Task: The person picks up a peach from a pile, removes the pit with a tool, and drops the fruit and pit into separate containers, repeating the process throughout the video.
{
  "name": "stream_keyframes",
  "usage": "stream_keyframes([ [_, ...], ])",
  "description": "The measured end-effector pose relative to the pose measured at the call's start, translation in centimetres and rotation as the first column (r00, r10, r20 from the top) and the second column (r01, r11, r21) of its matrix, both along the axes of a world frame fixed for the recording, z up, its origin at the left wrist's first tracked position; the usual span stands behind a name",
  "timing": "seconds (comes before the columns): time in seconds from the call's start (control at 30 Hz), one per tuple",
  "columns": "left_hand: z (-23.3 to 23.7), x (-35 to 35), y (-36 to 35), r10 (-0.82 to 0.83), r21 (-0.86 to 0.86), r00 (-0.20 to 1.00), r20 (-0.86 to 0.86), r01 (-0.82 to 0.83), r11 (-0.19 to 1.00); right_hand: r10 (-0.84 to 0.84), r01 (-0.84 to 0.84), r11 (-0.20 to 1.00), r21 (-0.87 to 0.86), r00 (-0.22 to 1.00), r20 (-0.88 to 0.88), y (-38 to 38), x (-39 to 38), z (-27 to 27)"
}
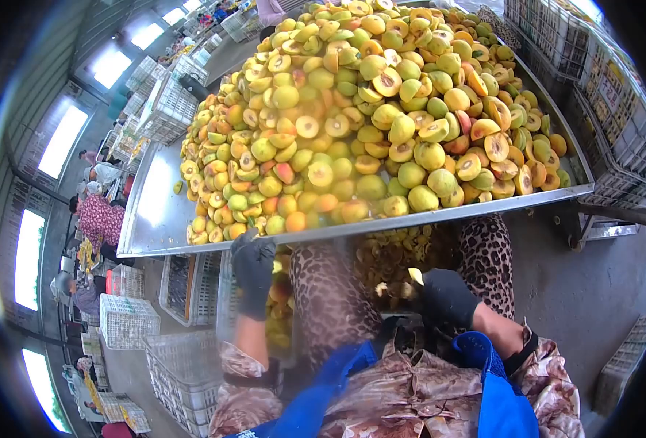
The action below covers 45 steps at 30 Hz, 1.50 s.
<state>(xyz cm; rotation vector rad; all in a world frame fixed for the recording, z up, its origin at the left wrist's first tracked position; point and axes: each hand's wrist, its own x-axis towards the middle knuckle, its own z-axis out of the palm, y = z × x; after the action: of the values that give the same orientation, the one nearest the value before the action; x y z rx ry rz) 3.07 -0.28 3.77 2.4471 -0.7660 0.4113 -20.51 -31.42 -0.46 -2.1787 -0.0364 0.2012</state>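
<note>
A large heap of yellow-green peaches (403, 131), many of them cut into halves with brown centres, fills the metal tray table (410, 221) before me. My left hand (254, 264), in a black glove, is at the tray's near rim, its fingers reaching up towards the lowest fruit. No fruit shows in it. Over my lap my right hand (445, 298), also gloved in black, is closed; a small pale yellow piece (416, 276) sticks out at its fingertips. What the palm holds is hidden. Beneath the tray, between my knees, lie brownish scraps (403, 255).
Left of my legs, more peaches (279, 321) sit in a container below the tray. White plastic crates (184, 372) stand on the floor at left, and stacked crates (608, 95) rise at right. Several people work farther off, one in a red patterned top (100, 219).
</note>
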Motion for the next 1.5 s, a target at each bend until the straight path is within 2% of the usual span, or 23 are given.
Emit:
stream_keyframes([
  [0.07, 0.8, 2.2, -1.3, -0.023, -0.039, 0.999, 0.044, 0.025, 0.999, -0.014, 0.004, 0.973, -0.229, 0.999, -0.044, -0.2, -0.6, -1.8],
  [0.13, 0.1, 5.4, -5.8, -0.101, -0.136, 0.992, 0.075, 0.111, 0.984, -0.091, 0.093, 0.994, -0.060, 0.995, 0.042, 0.9, 0.4, 0.2],
  [0.17, 0.9, 6.7, -8.5, -0.246, -0.034, 0.948, 0.201, 0.257, 0.966, -0.137, 0.135, 0.990, 0.028, 0.987, 0.081, 1.6, 0.8, 1.0],
  [0.2, 1.2, 7.6, -11.2, -0.326, -0.026, 0.915, 0.237, 0.342, 0.939, -0.137, 0.136, 0.991, 0.009, 0.984, 0.115, 2.0, 1.1, 1.0],
  [0.27, -2.4, 9.3, -13.9, -0.254, 0.192, 0.948, 0.191, 0.218, 0.957, -0.142, 0.150, 0.988, -0.034, 0.974, 0.179, 2.4, 1.4, 0.2],
  [0.3, -4.0, 10.0, -15.0, -0.219, 0.299, 0.960, 0.175, 0.160, 0.941, -0.185, 0.180, 0.983, 0.045, 0.969, 0.161, 2.3, 1.2, 0.2],
  [0.37, -4.7, 9.9, -14.7, -0.266, 0.184, 0.963, -0.036, 0.268, 0.946, -0.279, 0.250, 0.944, 0.214, 0.953, 0.119, 2.1, 1.0, 0.1],
  [0.4, -5.6, 10.4, -14.0, -0.384, -0.067, 0.921, -0.067, 0.379, 0.923, -0.339, 0.302, 0.876, 0.377, 0.940, 0.035, 2.2, 1.0, 1.7],
  [0.43, -5.9, 9.6, -13.6, -0.399, -0.296, 0.898, -0.185, 0.336, 0.894, -0.375, 0.348, 0.774, 0.528, 0.925, -0.059, 2.3, 1.3, 4.5],
  [0.47, -4.1, 6.7, -13.6, -0.446, -0.529, 0.811, -0.378, 0.206, 0.823, -0.387, 0.393, 0.641, 0.659, 0.907, -0.163, 2.4, 1.9, 6.0],
  [0.5, -1.5, 2.8, -13.7, -0.506, -0.689, 0.675, -0.537, -0.005, 0.724, -0.372, 0.345, 0.670, 0.657, 0.922, -0.105, 2.6, 2.9, 5.2],
  [0.57, 1.0, -2.7, -13.3, -0.625, -0.774, 0.572, -0.531, -0.028, 0.632, -0.322, 0.244, 0.729, 0.639, 0.947, 0.005, 3.3, 4.5, 2.8],
  [0.6, 1.8, -5.0, -13.4, -0.684, -0.816, 0.521, -0.511, -0.043, 0.576, -0.314, 0.247, 0.730, 0.637, 0.949, -0.007, 3.8, 5.0, 2.9],
  [0.7, 3.5, -10.4, -14.3, -0.659, -0.843, 0.556, -0.506, -0.156, 0.515, -0.321, 0.263, 0.717, 0.645, 0.947, -0.029, 4.7, 6.2, 3.2],
  [0.73, 3.1, -10.8, -14.2, -0.582, -0.793, 0.669, -0.463, -0.018, 0.609, -0.336, 0.278, 0.698, 0.660, 0.941, -0.041, 4.8, 6.2, 3.1],
  [0.83, 4.6, -12.0, -14.8, -0.560, -0.692, 0.744, -0.364, 0.186, 0.697, -0.360, 0.296, 0.737, 0.608, 0.933, -0.019, 4.5, 5.0, 4.1],
  [1.03, 5.9, -12.9, -16.5, -0.551, -0.518, 0.814, -0.184, 0.395, 0.758, -0.384, 0.299, 0.720, 0.626, 0.923, 0.002, 3.7, 3.4, 3.7],
  [1.07, 5.1, -12.9, -16.8, -0.525, -0.500, 0.849, -0.062, 0.429, 0.753, -0.366, 0.282, 0.723, 0.630, 0.931, 0.003, 3.6, 3.3, 3.6],
  [1.17, 5.7, -13.7, -16.9, -0.575, -0.670, 0.752, -0.322, 0.248, 0.699, -0.361, 0.262, 0.800, 0.540, 0.929, 0.085, 3.5, 2.7, 4.6],
  [1.27, 5.8, -15.0, -18.0, -0.551, -0.765, 0.742, -0.382, 0.081, 0.639, -0.325, 0.185, 0.893, 0.410, 0.896, 0.303, 2.9, 2.8, 3.6],
  [1.37, 5.5, -15.2, -18.8, -0.574, -0.771, 0.734, -0.363, 0.109, 0.627, -0.328, 0.127, 0.800, 0.587, 0.911, 0.250, 3.2, 2.3, 2.3],
  [1.47, 5.3, -15.5, -19.2, -0.639, -0.799, 0.655, -0.404, 0.088, 0.595, -0.170, 0.219, 0.584, 0.782, 0.975, -0.146, 2.2, 0.7, 5.1],
  [1.5, 5.4, -15.6, -19.3, -0.682, -0.773, 0.630, -0.371, 0.197, 0.603, -0.081, 0.190, 0.486, 0.853, 0.982, -0.173, 1.9, 0.1, 4.8],
])
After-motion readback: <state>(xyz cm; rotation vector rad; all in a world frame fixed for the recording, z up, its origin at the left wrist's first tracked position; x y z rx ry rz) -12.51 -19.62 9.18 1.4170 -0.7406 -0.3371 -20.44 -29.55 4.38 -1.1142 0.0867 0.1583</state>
